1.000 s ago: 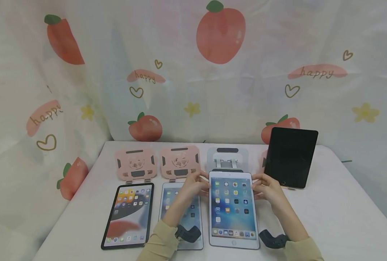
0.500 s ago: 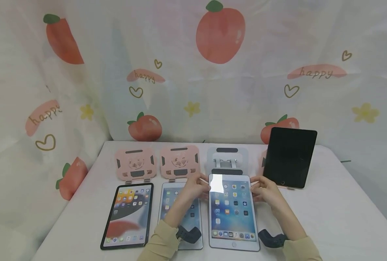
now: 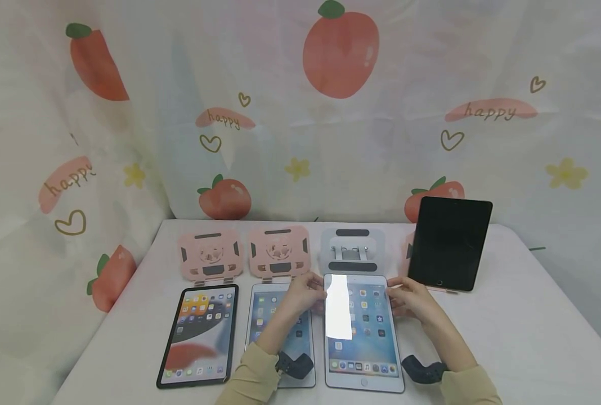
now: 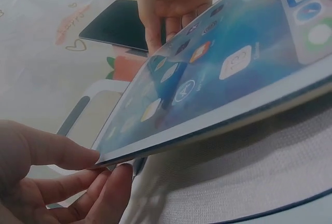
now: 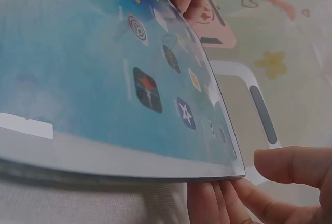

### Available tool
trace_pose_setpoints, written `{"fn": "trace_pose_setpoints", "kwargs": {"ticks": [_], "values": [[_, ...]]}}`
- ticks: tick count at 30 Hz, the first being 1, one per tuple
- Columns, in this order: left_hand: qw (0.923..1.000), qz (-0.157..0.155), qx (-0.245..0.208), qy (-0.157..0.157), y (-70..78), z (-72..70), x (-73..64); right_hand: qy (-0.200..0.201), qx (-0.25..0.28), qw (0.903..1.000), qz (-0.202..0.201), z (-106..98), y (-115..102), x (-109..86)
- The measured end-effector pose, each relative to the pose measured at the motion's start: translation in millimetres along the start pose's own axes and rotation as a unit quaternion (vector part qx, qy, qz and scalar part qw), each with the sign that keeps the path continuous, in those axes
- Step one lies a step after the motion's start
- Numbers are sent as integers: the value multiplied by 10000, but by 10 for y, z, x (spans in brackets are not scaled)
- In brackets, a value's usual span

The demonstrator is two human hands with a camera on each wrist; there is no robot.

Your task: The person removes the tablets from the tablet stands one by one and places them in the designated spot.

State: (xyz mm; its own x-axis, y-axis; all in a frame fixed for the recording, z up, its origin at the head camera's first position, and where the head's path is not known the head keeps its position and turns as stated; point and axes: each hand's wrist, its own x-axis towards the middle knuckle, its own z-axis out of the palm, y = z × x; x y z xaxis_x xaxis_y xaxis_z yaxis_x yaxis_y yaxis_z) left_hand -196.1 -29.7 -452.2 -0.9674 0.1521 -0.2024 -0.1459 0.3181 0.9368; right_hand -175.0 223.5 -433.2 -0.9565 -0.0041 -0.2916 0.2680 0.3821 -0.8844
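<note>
A white-framed tablet (image 3: 368,351) with a lit blue home screen lies between my hands, its top end raised over the white cloth. In the left wrist view, my left hand (image 3: 300,297) pinches its top left corner, thumb (image 4: 67,151) at the screen edge and fingers beneath. My right hand (image 3: 413,299) is at the opposite corner. Its fingers (image 5: 205,206) reach under the edge while the thumb (image 5: 290,166) stands off the corner, in the right wrist view. Just behind the tablet is a white stand (image 3: 353,247) with dark pads, folded flat.
On the left lie a black-framed tablet (image 3: 199,337) and another white tablet (image 3: 295,337), partly under my left forearm. Two pink stands (image 3: 211,256) sit behind them. At the back right, a dark-screened tablet (image 3: 449,244) leans upright on a mostly hidden pink stand.
The tablet's top end has come down and towards me, uncovering the white stand's lower pad. Both hands moved with it. A bright reflection has appeared and grown on its screen.
</note>
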Motion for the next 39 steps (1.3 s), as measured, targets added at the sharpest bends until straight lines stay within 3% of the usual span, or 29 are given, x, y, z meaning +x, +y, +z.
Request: {"fn": "trace_pose_setpoints", "kwargs": {"ticks": [8,19,26,39], "values": [[9994,-128,315,-51,5,-10,-10,-157,-55,9998,93,9,25,4],[9991,-209,335,-173,-12,-16,-5,-259,-68,9995,161,-20,38,22],[9989,-361,153,-259,-26,-3,-2,-343,-419,9985,118,-16,18,19],[9977,-16,592,-338,-39,41,-21,-299,-751,9966,129,5,24,-3]]}}
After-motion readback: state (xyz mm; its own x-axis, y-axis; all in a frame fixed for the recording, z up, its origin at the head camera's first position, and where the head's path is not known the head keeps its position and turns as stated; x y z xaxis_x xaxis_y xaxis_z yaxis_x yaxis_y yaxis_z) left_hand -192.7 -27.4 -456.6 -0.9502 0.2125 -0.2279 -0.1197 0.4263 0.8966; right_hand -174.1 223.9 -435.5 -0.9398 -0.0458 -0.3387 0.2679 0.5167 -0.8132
